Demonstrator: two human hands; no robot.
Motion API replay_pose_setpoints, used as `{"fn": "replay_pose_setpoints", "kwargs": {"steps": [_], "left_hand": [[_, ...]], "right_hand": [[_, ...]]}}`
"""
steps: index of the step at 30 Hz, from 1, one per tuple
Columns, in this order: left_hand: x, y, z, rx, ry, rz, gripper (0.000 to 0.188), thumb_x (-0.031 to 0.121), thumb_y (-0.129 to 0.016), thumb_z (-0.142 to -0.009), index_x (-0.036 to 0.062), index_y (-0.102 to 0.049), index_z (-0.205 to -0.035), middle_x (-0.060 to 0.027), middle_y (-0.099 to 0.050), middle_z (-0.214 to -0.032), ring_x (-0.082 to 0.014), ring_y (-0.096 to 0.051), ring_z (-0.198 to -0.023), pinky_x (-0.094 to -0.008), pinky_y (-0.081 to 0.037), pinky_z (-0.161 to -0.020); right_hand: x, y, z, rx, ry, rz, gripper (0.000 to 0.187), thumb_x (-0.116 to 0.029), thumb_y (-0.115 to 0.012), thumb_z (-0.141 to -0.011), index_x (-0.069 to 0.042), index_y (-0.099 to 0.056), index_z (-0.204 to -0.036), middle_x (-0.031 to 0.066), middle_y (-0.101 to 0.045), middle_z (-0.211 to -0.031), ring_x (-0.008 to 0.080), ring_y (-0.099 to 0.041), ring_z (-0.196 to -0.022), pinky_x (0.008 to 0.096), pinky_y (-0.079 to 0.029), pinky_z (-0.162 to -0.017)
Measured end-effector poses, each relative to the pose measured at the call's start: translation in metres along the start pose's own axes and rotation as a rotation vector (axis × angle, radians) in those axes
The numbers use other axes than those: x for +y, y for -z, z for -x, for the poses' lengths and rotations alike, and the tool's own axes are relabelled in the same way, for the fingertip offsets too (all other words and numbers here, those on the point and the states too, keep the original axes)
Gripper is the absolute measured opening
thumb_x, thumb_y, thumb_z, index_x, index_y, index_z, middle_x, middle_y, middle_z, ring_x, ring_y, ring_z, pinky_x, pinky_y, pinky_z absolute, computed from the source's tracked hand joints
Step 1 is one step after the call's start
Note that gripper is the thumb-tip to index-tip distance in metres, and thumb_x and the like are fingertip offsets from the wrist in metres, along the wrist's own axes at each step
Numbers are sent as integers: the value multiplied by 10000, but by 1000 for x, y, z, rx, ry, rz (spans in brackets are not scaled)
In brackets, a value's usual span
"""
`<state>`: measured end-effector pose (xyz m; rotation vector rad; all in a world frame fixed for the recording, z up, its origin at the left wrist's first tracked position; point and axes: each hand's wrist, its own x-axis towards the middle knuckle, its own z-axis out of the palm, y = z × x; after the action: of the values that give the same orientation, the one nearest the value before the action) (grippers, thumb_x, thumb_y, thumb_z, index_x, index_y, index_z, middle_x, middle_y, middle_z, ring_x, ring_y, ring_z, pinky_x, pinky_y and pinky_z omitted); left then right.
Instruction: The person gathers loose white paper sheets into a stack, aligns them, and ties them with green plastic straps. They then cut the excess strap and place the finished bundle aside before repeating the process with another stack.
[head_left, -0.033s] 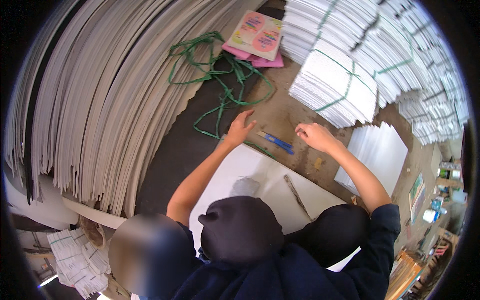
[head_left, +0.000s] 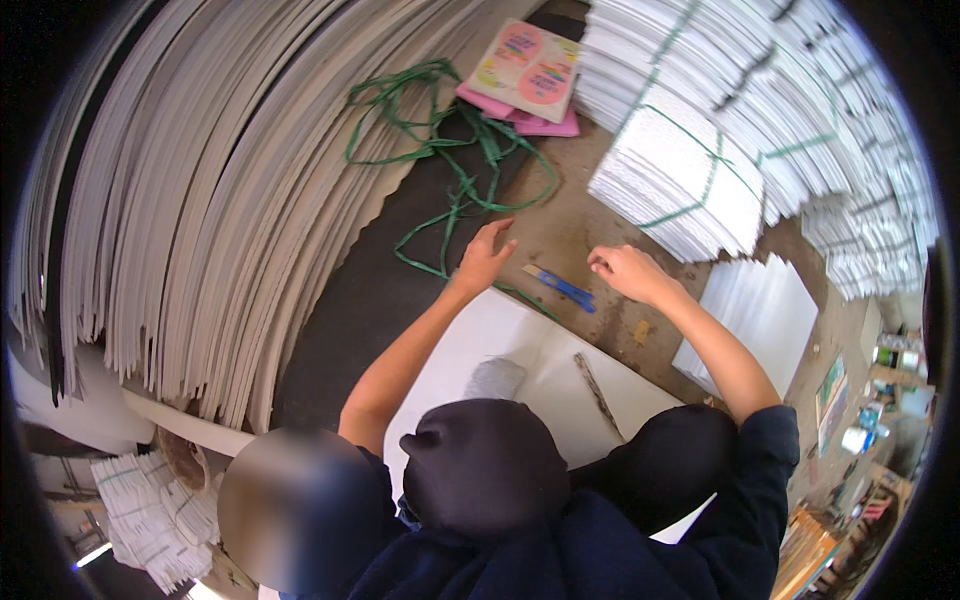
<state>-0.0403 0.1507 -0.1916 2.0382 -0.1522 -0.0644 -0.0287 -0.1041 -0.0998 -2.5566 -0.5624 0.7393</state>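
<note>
My left hand [head_left: 486, 256] is raised above the far edge of a white board or sheet stack [head_left: 545, 335], thumb and fingers apart with nothing in them. Across from it, my right hand [head_left: 628, 270] hovers with fingers loosely bent; I see nothing in it. Between the two, a blue box cutter [head_left: 565, 288] lies on the brown floor, touched by neither hand. Tangled green twine [head_left: 462, 190] spreads past my left hand, and a green strand runs along the board's edge. On the white surface rest a greyish crumpled wad [head_left: 496, 378] and a thin dark strip [head_left: 598, 396].
Tall stacks of pale sheets [head_left: 230, 200] stand at left. White bundles tied with green twine [head_left: 685, 175] fill the far right. A loose white stack [head_left: 760, 310] sits beyond my right forearm. A printed packet [head_left: 525, 70] lies on pink pieces [head_left: 545, 127] at the far side.
The surroundings have shifted slightly to the right in the view. Both hands keep nearly the same pose and place.
</note>
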Motion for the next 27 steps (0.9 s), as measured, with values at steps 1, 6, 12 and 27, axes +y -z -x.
{"fn": "replay_pose_setpoints", "kwargs": {"steps": [1,6,12,27], "left_hand": [[1,11,0,34,7,-11,381,204,-551,-810,28,-480,-1140,-157,-503,-1132,-299,-470,-1072,-362,-372,-905],[-30,58,0,250,-70,-150,315,114,-561,-783,38,-507,-1084,-140,-492,-1092,-316,-458,-1019,-382,-379,-879],[-64,78,-26,290,-56,-198,341,66,-582,-746,47,-502,-1077,-120,-484,-1100,-314,-443,-1029,-393,-375,-876],[-81,31,-71,2,-107,-326,112,182,-526,-828,70,-542,-826,-95,-530,-770,-273,-510,-747,-378,-394,-696]], "right_hand": [[-9,-6,-23,-24,-2,-31,198,-178,-478,-839,-58,-575,-962,119,-633,-855,298,-592,-811,392,-461,-709],[-34,-75,-131,-73,61,-269,254,-208,-523,-830,-15,-553,-993,148,-625,-899,300,-592,-852,384,-449,-746],[-67,-138,-214,594,-425,-719,323,-221,-560,-823,-9,-464,-1046,197,-556,-883,320,-562,-849,393,-428,-747],[-28,-104,-158,648,61,-63,145,-117,-606,-773,17,-558,-794,141,-522,-891,313,-517,-863,390,-438,-692]]}}
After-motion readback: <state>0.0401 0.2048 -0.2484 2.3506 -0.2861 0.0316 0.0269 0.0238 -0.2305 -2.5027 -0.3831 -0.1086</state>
